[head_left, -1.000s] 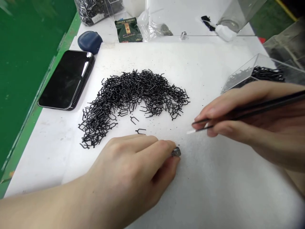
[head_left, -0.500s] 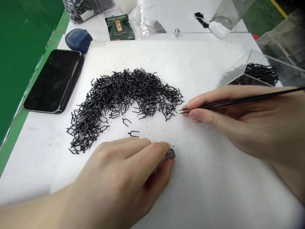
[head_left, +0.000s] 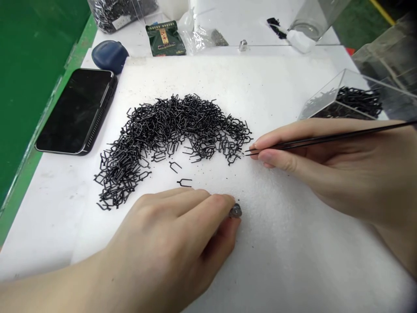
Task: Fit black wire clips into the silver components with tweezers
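- The left hand (head_left: 164, 237) is nearest, its fingers and thumb pinched together on a small grey metal lump (head_left: 235, 211). The fingers hide most of the lump, so its shape is hard to make out.
- The right hand (head_left: 325, 169) comes in from the right edge, with thumb and fingers closed around a pair of black tweezers (head_left: 312, 142). The tweezer tips sit almost together just beside the pile; whether they grip anything is too small to tell.
- Both hands rest over a white foam sheet (head_left: 276, 248) speckled with black bits.
- A curved pile of black wire forks (head_left: 169, 130) lies tangled on the sheet, and two loose forks (head_left: 175, 166) lie apart from it, just above the left hand.
- Left of the sheet, a black smartphone (head_left: 76, 111) and a dark blue pouch (head_left: 110, 56) lie on a white table (head_left: 48, 213).
- At right, a clear acrylic box (head_left: 339, 102) holds more black wire pieces, and the frame cuts off its far side.
- Farther back are a green packet (head_left: 165, 38), a small metal block (head_left: 243, 45), a glass jar (head_left: 314, 15) and a plastic bag of black parts (head_left: 114, 15), the last two cut off by the top edge.
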Demonstrator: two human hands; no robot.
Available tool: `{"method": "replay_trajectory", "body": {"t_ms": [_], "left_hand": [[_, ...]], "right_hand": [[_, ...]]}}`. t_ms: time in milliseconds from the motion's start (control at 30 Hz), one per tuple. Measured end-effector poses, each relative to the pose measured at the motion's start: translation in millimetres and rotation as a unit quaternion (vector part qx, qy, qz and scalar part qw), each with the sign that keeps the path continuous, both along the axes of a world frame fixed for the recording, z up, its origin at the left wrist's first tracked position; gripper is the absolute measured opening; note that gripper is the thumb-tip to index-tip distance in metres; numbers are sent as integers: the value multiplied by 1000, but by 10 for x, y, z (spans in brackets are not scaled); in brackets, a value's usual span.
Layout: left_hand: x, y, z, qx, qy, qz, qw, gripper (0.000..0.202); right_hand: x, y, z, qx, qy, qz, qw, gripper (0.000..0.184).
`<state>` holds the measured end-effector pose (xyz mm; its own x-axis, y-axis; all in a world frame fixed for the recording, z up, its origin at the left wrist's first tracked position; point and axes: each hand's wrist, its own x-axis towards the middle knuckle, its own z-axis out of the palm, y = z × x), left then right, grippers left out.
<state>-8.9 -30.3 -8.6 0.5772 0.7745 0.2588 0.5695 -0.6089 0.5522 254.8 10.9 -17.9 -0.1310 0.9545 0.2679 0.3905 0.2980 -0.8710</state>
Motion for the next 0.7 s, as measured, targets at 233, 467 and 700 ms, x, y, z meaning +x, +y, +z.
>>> {"method": "replay_trajectory", "body": {"t_ms": [233,467,700], "left_hand": [[-14,12,2,5,7,1,1000,38],[-17,-20,18,13,3,-2,1000,38],[-54,0,68,8,-2,6,1000,36]], "right_hand": [[-42,-12,86,-14,-27,-26,999,28],[-22,2,25,4,-16,-16,1000,27],[35,-68,142,-9,-35,-21,999,12]]}}
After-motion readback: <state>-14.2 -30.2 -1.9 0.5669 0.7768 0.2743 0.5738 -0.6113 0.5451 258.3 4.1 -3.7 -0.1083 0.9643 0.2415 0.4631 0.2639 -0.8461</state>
